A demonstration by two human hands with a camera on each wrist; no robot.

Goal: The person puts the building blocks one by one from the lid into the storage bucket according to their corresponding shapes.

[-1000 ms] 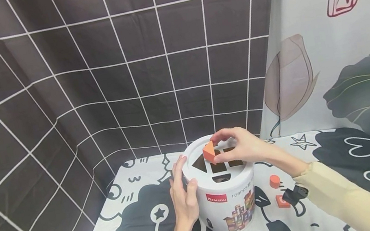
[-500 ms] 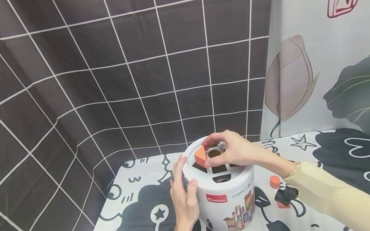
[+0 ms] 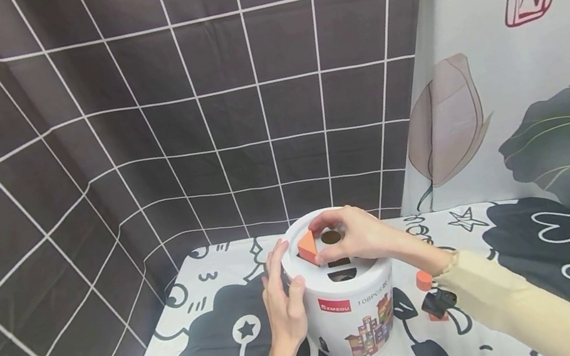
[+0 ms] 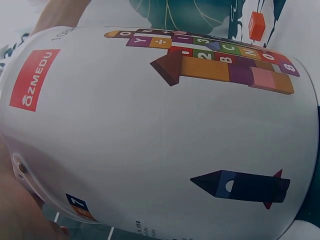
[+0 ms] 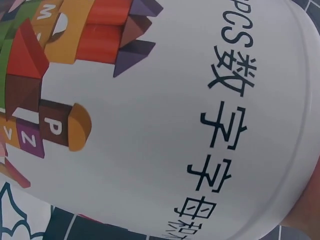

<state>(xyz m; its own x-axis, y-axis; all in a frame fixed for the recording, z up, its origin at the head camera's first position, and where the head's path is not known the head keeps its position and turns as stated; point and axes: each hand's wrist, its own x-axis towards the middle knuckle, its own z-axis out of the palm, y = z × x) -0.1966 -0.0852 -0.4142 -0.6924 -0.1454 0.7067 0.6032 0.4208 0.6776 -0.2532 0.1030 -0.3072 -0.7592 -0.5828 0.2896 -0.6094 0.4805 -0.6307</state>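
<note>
A white bucket (image 3: pixel 326 330) printed with colourful toy blocks stands on the table. Its lid (image 3: pixel 311 276) has several shaped holes. My right hand (image 3: pixel 358 235) pinches an orange triangular block (image 3: pixel 307 250) between thumb and fingers. The block sits at the lid's triangular hole, left of the round one, and covers most of it; how deep it goes I cannot tell. My left hand (image 3: pixel 284 308) rests along the bucket's left side, fingers extended, thumb near the rim. Both wrist views are filled mostly by the bucket's printed wall (image 4: pixel 125 125).
Right of the bucket lie an orange cylinder (image 3: pixel 424 281) and an orange square block (image 3: pixel 438 317), partly hidden behind the black wrist camera (image 3: pixel 439 301). A patterned black-and-white cloth (image 3: pixel 205 345) covers the table. Behind hangs a dark gridded curtain (image 3: pixel 228 118).
My right hand has carried the orange triangular block left and down, from over the lid's middle to its triangular hole. The left hand and bucket have stayed put.
</note>
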